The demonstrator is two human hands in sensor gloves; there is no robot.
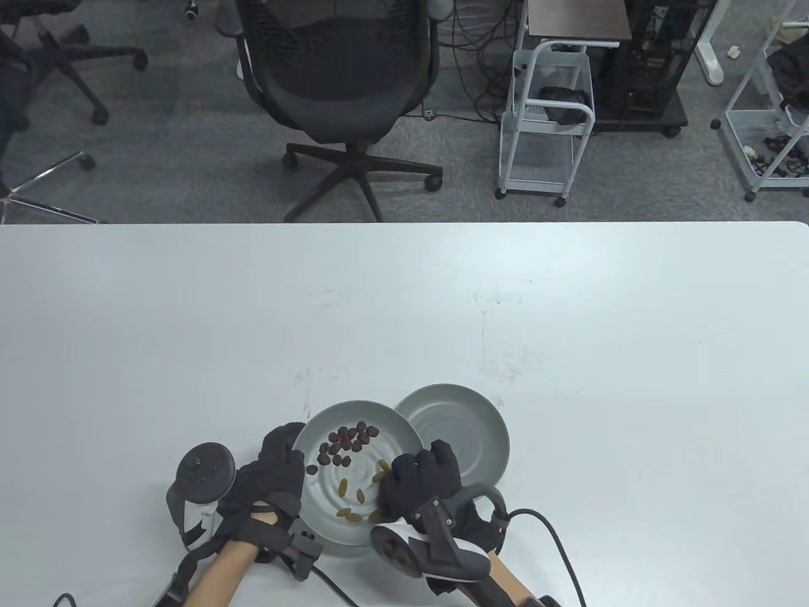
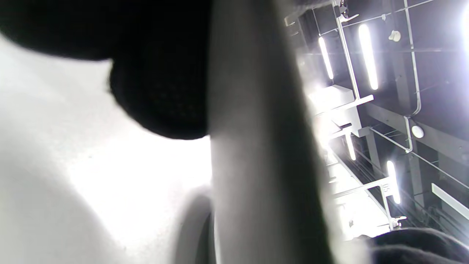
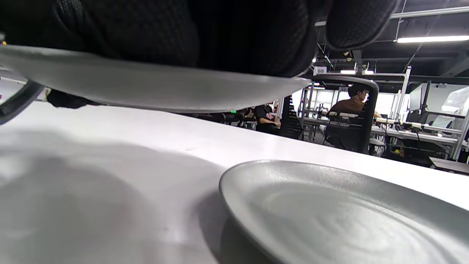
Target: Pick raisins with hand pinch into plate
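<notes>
Two gloved hands enter at the near edge of the white tabletop (image 1: 189, 329), each with a tracker strapped to its back. Between them is a grey plate of raisins (image 1: 328, 525), and the right wrist view shows it lifted clear of the tabletop, its underside hanging above the surface.

On the plate's left side, the left hand (image 1: 268, 484) grips the rim, thumb curled over the edge. On the right side, the right hand (image 1: 420, 480) holds the rim (image 3: 154, 86) with its fingers (image 3: 253, 33) folded over the top. Both hands are closed on the plate; neither one is pinching a raisin.

On the held plate, dark raisins (image 1: 344, 442) cluster toward the far side, and golden raisins (image 1: 354, 499) lie scattered nearer the person, some just beside the right hand's fingers.

Just beyond and to the right sits a second grey plate (image 1: 471, 430), resting flat on the tabletop with no raisins in it. In the table view the raised plate's rim overlaps its left edge.

Past the far edge of the tabletop, on grey carpet, stand a black mesh office chair (image 1: 338, 82) and a white wire trolley (image 1: 547, 120).
</notes>
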